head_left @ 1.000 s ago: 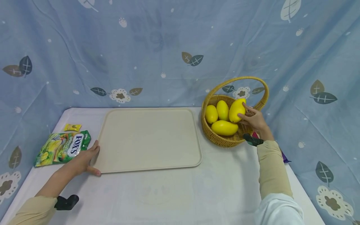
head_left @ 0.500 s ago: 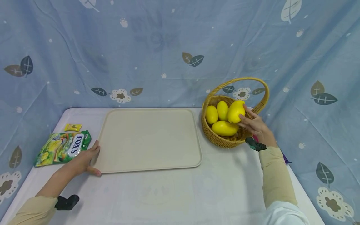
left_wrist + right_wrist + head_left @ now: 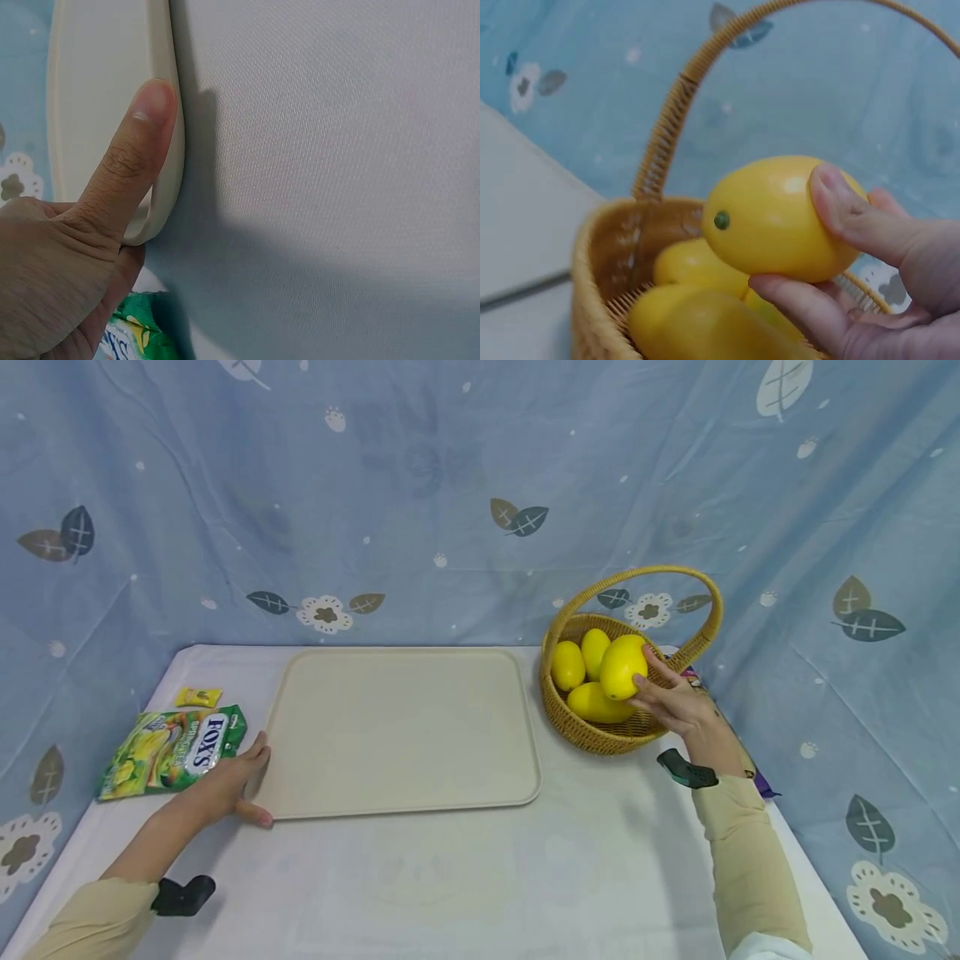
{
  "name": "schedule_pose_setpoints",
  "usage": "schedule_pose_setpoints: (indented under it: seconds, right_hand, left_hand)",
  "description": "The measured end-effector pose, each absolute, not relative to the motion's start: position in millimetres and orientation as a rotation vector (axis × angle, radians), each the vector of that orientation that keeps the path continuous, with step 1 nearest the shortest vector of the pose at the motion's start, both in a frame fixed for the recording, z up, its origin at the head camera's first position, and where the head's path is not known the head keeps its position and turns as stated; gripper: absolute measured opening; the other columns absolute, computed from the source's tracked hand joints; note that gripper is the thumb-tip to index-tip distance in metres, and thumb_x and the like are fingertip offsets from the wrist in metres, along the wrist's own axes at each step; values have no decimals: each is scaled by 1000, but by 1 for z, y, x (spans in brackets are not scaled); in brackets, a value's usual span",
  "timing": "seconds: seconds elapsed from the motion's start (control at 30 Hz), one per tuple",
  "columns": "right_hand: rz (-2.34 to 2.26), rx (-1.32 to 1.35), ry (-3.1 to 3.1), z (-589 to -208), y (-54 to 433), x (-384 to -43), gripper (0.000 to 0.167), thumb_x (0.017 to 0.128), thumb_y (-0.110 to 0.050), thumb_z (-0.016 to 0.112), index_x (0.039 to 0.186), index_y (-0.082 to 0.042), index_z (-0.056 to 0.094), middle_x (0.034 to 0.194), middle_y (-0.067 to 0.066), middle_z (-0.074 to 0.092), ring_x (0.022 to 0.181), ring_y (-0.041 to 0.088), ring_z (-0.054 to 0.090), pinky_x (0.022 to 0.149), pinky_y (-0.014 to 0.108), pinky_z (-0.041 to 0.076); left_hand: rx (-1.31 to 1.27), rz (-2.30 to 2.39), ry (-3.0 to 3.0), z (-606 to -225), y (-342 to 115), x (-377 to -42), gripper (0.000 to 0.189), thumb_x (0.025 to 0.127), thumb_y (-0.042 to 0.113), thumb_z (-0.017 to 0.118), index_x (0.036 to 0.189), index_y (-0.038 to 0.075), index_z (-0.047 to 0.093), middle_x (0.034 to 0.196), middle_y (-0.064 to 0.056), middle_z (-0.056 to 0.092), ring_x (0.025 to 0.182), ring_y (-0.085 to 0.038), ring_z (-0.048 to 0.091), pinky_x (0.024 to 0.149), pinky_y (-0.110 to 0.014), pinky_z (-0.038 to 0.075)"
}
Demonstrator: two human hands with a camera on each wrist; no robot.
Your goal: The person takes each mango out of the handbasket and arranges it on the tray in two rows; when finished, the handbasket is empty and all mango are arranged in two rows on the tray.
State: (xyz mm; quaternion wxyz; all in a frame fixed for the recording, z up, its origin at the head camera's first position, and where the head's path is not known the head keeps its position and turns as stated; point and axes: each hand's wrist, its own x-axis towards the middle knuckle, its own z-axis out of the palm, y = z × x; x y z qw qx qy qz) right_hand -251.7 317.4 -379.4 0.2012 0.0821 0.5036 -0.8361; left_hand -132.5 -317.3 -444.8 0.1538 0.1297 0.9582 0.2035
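In the head view my right hand holds a plump yellow mango over the wicker basket. The right wrist view shows thumb and fingers pinching this mango, its green stem spot facing left. Below it, several more yellow mangoes lie in the basket. My left hand spans the near left corner of the beige tray. Seen from the left wrist, its straight thumb lies along the tray's rim; the other fingers are partly hidden behind the hand.
A green candy bag and a small yellow packet lie left of the tray. A purple package is partly hidden behind the right forearm. The basket's tall handle arches over it. A blue patterned curtain hangs behind the table.
My right hand has brought the mango slightly left and nearer, its end now turned more toward me. More of the package behind the right arm shows. The left hand stays at the tray corner.
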Motion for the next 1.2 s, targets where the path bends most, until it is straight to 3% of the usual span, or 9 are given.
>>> schedule_pose_setpoints:
  seconds: [0.13,0.2,0.33,0.43,0.57,0.77,1.03,1.2]
  right_hand:
    - [-2335,201,1333,-378,309,-245,67,96,1,49,146,-37,29,159,11,-5,94,25,70,94,38,50]
    - [-2337,189,1294,-379,306,-241,64,96,1,48,145,-37,32,156,15,13,95,27,69,92,37,52]
    - [-2351,127,1200,-381,298,-233,59,98,2,44,142,-36,38,126,9,56,98,30,68,87,38,55]
    - [-2355,35,1125,-383,291,-227,56,99,4,40,140,-34,43,115,10,64,101,30,67,88,39,55]
    - [-2332,-95,1101,-386,281,-220,55,100,5,34,137,-32,50,117,11,62,103,29,66,88,39,54]
    - [-2265,-192,1163,-390,264,-210,53,100,1,39,138,-35,50,124,7,56,106,24,65,93,40,50]
    - [-2180,-193,1299,-398,233,-205,59,98,-1,48,144,-37,41,138,7,32,109,19,62,93,39,52]
    - [-2150,-182,1312,-409,215,-208,70,96,1,52,152,-28,22,156,13,5,112,17,60,94,40,53]
  left_hand:
    - [359,570,2756,-445,-317,-132,120,52,38,88,133,-26,28,144,-43,14,129,-59,21,104,-65,26]
    - [357,564,2763,-445,-317,-131,119,51,37,88,133,-26,29,143,-43,15,129,-59,21,104,-65,26]
    - [357,527,2781,-446,-316,-130,118,51,37,88,132,-26,30,142,-44,17,128,-58,23,104,-63,28]
    - [342,493,2786,-446,-316,-129,118,50,36,88,132,-25,31,143,-43,17,128,-58,25,104,-63,29]
    - [341,487,2794,-446,-316,-128,118,50,37,88,132,-25,31,143,-43,18,128,-57,25,104,-63,29]
    - [355,520,2800,-446,-318,-126,118,50,38,87,132,-25,31,143,-43,18,128,-58,24,104,-63,29]
    - [343,537,2794,-445,-319,-126,118,51,37,88,133,-25,30,144,-43,16,129,-58,23,104,-64,27]
    - [394,466,2817,-445,-313,-132,117,50,39,87,131,-26,33,142,-44,19,128,-57,27,104,-61,30]
